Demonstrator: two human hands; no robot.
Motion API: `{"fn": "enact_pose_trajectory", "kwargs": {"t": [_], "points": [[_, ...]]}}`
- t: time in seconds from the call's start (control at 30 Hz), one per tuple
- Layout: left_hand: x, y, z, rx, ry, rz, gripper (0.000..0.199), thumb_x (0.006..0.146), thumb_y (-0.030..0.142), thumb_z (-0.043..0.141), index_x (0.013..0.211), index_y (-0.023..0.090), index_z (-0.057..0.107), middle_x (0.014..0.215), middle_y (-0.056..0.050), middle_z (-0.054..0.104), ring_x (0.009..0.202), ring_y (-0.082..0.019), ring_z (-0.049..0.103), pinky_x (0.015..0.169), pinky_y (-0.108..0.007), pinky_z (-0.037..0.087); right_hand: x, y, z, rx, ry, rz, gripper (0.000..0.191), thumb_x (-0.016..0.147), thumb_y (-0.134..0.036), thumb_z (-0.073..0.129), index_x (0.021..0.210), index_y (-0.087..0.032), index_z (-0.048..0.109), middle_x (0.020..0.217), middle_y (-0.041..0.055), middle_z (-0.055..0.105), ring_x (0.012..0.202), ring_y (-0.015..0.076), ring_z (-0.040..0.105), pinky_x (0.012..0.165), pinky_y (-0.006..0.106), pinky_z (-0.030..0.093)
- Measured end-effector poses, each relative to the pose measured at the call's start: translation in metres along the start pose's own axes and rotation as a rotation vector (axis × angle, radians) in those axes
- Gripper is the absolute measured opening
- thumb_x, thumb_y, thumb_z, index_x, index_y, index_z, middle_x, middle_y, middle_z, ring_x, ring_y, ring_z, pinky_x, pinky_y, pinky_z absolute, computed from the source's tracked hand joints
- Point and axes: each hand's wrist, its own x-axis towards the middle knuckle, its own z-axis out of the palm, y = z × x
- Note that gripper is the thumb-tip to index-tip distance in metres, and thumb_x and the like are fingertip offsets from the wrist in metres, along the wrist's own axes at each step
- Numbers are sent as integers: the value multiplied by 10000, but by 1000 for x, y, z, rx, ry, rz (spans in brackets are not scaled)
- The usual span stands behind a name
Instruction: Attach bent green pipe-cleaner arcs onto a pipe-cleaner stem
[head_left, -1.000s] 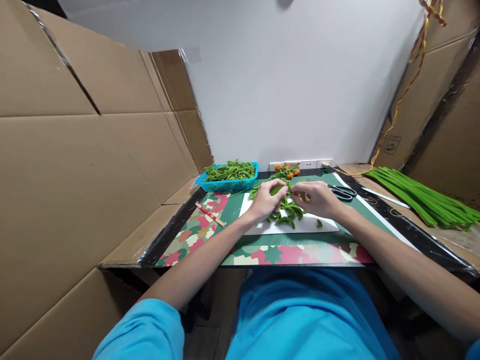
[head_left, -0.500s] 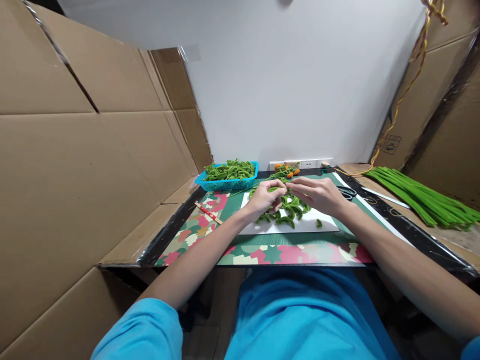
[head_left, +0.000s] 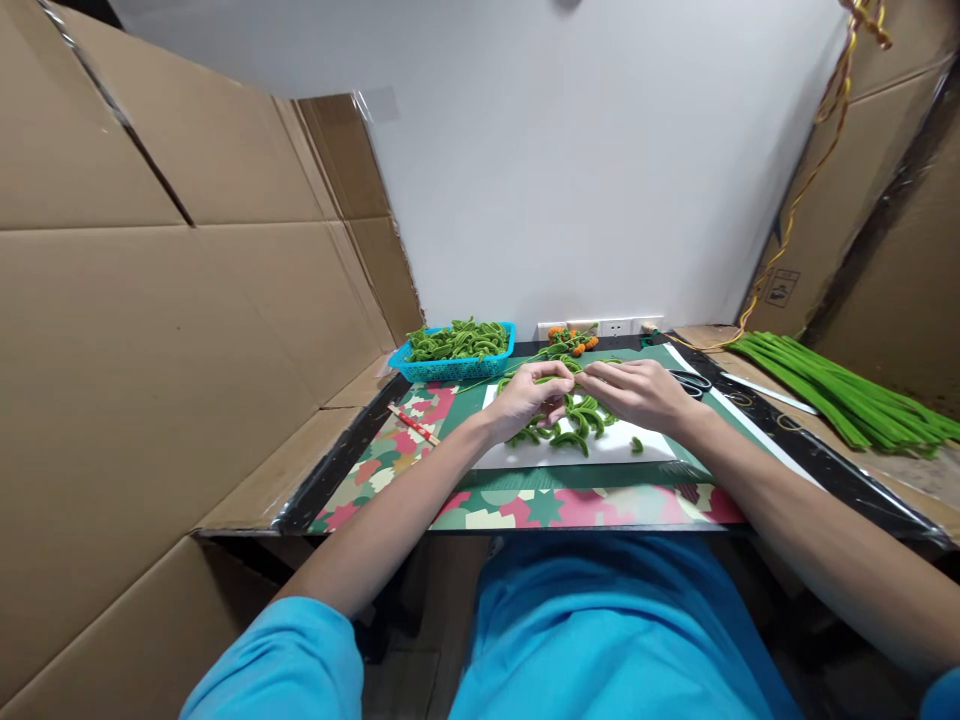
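Above a white sheet (head_left: 637, 452), my left hand (head_left: 531, 398) and my right hand (head_left: 631, 390) meet at the fingertips. Both are closed in a pinch, and whatever sits between the fingers is too small and covered to make out. Curled green pipe cleaner pieces (head_left: 571, 440) lie on the sheet under and around the hands, partly hidden by them. One short green piece (head_left: 637, 445) rests apart, toward the right of the sheet. Just behind the hands is a bunch of orange and green fuzzy pieces (head_left: 576, 342).
A blue basket (head_left: 450, 370) heaped with green curled pieces stands at the back left. Black-handled scissors (head_left: 691, 384) lie right of my right hand. Long green pipe cleaners (head_left: 840, 390) are bundled far right. A red stick (head_left: 414, 424) lies left. Cardboard walls (head_left: 225, 330) flank the table.
My right hand's fingers have closed in against my left fingertips and sunk slightly. The pieces on the sheet look unmoved.
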Motion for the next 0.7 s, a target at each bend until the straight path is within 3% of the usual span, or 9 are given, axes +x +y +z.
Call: {"fn": "enact_pose_trajectory", "kwargs": {"t": [0.13, 0.27, 0.37, 0.57, 0.7], "points": [[-2, 7, 4, -69, -20, -21, 360, 769, 407, 852, 839, 171, 590, 553, 83, 467, 407, -68, 490, 369, -169, 311, 4, -12, 4, 105, 58, 108, 348, 1104, -302, 394, 982, -214, 708, 855, 66, 673, 626, 143, 552, 568, 287, 401], [-3, 10, 3, -118, -51, -28, 365, 760, 392, 857, 837, 171, 578, 557, 86, 472, 400, -67, 499, 358, -165, 305, 10, -20, 9, 348, 181, 187, 314, 1097, -329, 423, 924, -213, 658, 802, 44, 603, 642, 150, 519, 606, 279, 412], [-3, 8, 0, -98, -62, -27, 363, 772, 403, 854, 849, 167, 589, 550, 82, 482, 407, -72, 510, 362, -165, 319, 15, -23, 10, 498, 192, 243, 306, 1073, -362, 471, 852, -212, 620, 755, 21, 559, 636, 150, 493, 620, 287, 402], [2, -5, 3, -25, 22, 132, 361, 829, 455, 813, 895, 170, 601, 519, 74, 513, 415, -91, 541, 378, -164, 343, 21, -29, 9, 921, 182, 610, 398, 961, -536, 602, 731, -213, 584, 612, -32, 434, 538, 125, 378, 505, 272, 307], [4, -7, 8, -71, 52, 149, 367, 829, 462, 804, 897, 171, 591, 545, 65, 539, 413, -95, 560, 363, -164, 332, 25, -34, 9, 1120, 233, 734, 415, 893, -548, 664, 667, -210, 581, 558, -33, 395, 493, 117, 343, 456, 272, 274]]}}
